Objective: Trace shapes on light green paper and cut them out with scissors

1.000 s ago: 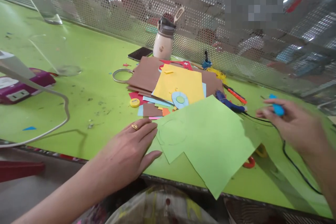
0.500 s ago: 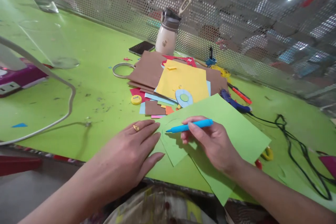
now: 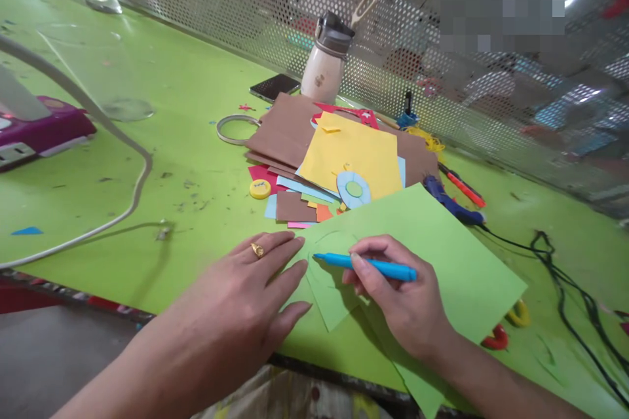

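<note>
My right hand (image 3: 398,294) grips a blue marker (image 3: 388,268), its tip close to the surface of a green paper sheet (image 3: 442,255). A faint curved line shows on the sheet near the tip. My left hand (image 3: 255,288), a gold ring on one finger, lies flat with fingers stretched out at the sheet's left edge. The sheet has a notch cut in its near side. Behind it, a blue paper ring with a green centre (image 3: 353,190) rests against yellow paper (image 3: 363,150) on brown paper sheets (image 3: 280,124). Coloured paper scraps (image 3: 295,206) lie in front.
Farther back stand a white bottle (image 3: 323,72) and a phone (image 3: 274,87) by a perforated metal screen (image 3: 206,6). At right lie a blue glue gun (image 3: 452,203) with a black cord and red-handled scissors (image 3: 496,338). A purple power strip (image 3: 44,131) and white cable (image 3: 142,177) are at left.
The blue marker's back end has tipped down to the right, while its tip stays near the curved line. My left hand remains flat at the paper's edge. The whole view has shifted slightly.
</note>
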Action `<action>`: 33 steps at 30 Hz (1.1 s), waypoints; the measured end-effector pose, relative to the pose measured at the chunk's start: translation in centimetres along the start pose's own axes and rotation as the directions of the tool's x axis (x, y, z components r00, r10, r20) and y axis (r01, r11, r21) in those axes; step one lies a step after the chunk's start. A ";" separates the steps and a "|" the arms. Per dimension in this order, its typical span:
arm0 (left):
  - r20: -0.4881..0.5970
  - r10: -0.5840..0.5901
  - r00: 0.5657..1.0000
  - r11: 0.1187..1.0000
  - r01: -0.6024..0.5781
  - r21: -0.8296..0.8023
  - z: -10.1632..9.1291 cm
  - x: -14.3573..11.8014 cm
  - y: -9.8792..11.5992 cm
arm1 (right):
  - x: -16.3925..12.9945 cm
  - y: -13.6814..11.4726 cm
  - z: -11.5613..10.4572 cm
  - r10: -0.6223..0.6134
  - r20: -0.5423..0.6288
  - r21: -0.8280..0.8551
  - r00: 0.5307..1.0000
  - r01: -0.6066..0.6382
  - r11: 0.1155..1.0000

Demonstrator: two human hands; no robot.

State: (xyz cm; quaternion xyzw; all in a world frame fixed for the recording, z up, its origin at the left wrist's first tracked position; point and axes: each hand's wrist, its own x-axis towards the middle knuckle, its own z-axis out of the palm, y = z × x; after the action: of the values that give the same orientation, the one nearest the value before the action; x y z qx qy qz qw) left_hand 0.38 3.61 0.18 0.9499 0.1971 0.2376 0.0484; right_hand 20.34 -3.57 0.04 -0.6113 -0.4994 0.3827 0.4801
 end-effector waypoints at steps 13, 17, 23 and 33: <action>0.099 -0.123 0.987 0.990 0.129 -0.056 -0.1 -0.4 0.3 | 0.1 -0.3 -0.2 0.053 0.011 -0.088 0.999 -0.052 0.995; 0.110 -0.123 0.986 0.990 0.129 -0.051 -0.2 -0.3 0.3 | 0.0 -0.3 -0.2 0.056 0.011 -0.091 0.998 -0.055 0.994; 0.091 -0.128 0.988 0.989 0.134 -0.063 -0.1 -0.2 0.3 | 0.1 -0.1 -0.2 0.055 0.013 -0.080 0.998 -0.054 0.995; 0.081 -0.123 0.989 0.987 0.130 -0.097 -0.1 -0.4 0.3 | 0.2 -0.5 -0.1 0.079 0.022 -0.081 0.997 -0.077 0.994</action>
State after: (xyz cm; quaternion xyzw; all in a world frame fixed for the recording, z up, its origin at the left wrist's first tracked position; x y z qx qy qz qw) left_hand 0.12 3.18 0.16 0.9401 0.2427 0.2079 0.1191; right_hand 20.40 -3.41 0.55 -0.6441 -0.4963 0.3885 0.4335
